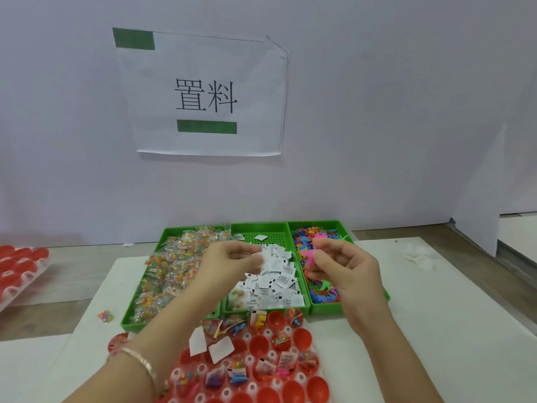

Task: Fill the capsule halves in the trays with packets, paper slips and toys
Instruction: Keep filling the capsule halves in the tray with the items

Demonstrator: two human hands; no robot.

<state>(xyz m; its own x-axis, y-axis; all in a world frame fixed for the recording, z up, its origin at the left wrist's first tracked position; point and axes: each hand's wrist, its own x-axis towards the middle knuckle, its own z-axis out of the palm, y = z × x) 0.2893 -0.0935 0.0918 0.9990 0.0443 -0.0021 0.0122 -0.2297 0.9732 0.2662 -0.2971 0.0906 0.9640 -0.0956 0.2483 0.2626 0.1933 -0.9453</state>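
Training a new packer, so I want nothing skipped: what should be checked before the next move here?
1. Left hand holds slips: ok, it pinches white paper slips.
2. Right hand holds a toy: cannot tell; a pink toy sits at its fingertips, grip unclear.
3. Empty capsule halves remain: ok, several red ones are bare.
4. Green bins stocked: ok, packets, slips and toys in all three.
5. No strays: not ok, a stray packet lies on the mat left of the bins.
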